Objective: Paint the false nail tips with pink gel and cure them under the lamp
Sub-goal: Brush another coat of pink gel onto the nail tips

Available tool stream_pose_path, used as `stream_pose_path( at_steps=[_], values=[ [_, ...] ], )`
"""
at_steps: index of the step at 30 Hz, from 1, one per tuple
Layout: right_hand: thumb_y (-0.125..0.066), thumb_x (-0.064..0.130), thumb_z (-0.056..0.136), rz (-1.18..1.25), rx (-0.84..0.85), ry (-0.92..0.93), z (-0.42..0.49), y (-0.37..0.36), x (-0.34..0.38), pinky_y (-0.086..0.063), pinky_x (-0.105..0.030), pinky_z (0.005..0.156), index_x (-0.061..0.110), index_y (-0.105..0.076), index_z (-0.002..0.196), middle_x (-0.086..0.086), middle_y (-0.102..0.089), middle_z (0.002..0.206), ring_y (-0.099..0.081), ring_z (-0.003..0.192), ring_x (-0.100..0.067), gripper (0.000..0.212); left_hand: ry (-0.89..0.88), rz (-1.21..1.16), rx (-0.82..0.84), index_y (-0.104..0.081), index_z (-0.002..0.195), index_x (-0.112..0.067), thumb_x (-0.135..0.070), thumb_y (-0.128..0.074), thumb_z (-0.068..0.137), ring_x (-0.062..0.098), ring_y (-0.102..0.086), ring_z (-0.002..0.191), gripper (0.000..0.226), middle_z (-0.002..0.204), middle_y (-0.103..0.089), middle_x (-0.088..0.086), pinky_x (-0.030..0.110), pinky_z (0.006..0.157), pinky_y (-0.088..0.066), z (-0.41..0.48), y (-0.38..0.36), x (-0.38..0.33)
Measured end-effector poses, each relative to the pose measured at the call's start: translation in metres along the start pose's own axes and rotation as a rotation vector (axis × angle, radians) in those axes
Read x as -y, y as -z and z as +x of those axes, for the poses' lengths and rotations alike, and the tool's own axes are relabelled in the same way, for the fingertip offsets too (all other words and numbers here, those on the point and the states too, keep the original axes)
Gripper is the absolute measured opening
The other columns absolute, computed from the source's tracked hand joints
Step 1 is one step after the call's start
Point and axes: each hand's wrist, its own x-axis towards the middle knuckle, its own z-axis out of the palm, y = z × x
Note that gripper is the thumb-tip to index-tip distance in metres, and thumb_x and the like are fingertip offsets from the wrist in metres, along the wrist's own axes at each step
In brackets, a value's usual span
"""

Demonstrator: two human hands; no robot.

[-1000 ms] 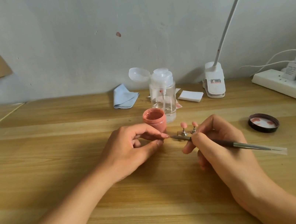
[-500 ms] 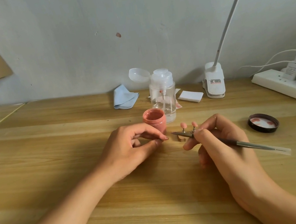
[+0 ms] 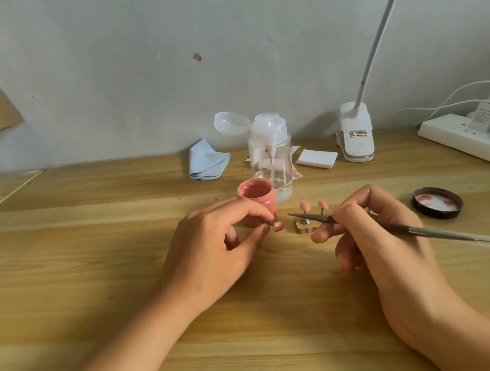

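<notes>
The left hand (image 3: 215, 251) lies just in front of the pink gel jar (image 3: 256, 196). Its thumb and forefinger are curled and pinch a short stem that carries one nail tip (image 3: 278, 226), and this tip points to the right. The right hand (image 3: 372, 229), in front of the jar and to its right, grips the brush (image 3: 437, 232). The long axis of the brush runs from lower right up to the left. Its thin end points at the held tip, near it but apart. Two more pink tips (image 3: 305, 206) stand upright on a small stand (image 3: 304, 226) just right of the jar. The lid (image 3: 437, 203) lies well to the right, inner side up. A clear pump bottle (image 3: 271, 155) stands just behind the jar.
</notes>
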Motion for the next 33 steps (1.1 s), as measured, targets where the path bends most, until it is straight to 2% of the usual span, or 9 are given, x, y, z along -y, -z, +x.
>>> stream_pose_path(
  at_steps=[3, 6, 15, 33],
  values=[
    [-0.059, 0.017, 0.086, -0.015, 0.025, -0.006, -0.0007, -0.0008, 0.0002, -0.038, -0.017, 0.042, 0.005, -0.048, 0.076, -0.012, -0.07, 0.065, -0.042, 0.044, -0.014, 0.019, -0.04, 0.037, -0.008, -0.074, 0.093, -0.028, -0.014, -0.08, 0.081, 0.009, -0.047, 0.049, 0.019, 0.082, -0.06, -0.031, 0.006, 0.054, -0.029, -0.0008, -0.0003, 0.0003],
    [-0.059, 0.018, 0.085, -0.016, 0.032, -0.009, -0.0005, -0.0013, 0.0, -0.039, -0.018, 0.042, 0.003, -0.049, 0.077, -0.013, -0.07, 0.064, -0.043, 0.046, -0.014, 0.02, -0.056, 0.041, -0.014, -0.073, 0.093, -0.028, -0.016, -0.079, 0.082, 0.009, -0.049, 0.049, 0.017, 0.087, -0.064, -0.024, 0.01, 0.054, -0.033, -0.001, -0.0006, 0.0018],
    [-0.057, 0.008, 0.086, -0.042, 0.095, 0.012, -0.0016, -0.0014, -0.0019, -0.039, -0.017, 0.045, 0.005, -0.049, 0.076, -0.013, -0.07, 0.066, -0.043, 0.047, -0.013, 0.013, -0.056, 0.053, -0.009, -0.072, 0.093, -0.029, -0.016, -0.078, 0.082, 0.004, -0.047, 0.049, 0.018, 0.082, -0.056, -0.034, 0.006, 0.055, -0.028, 0.0, -0.0018, 0.003],
    [-0.055, 0.006, 0.088, -0.025, 0.104, 0.014, -0.0028, -0.0016, -0.001, -0.038, -0.016, 0.045, 0.005, -0.05, 0.075, -0.012, -0.069, 0.064, -0.043, 0.048, -0.012, 0.014, -0.063, 0.04, -0.003, -0.072, 0.093, -0.03, -0.021, -0.074, 0.082, 0.004, -0.049, 0.049, 0.014, 0.083, -0.055, -0.035, 0.006, 0.054, -0.029, -0.0013, -0.0024, 0.0041]
  ],
)
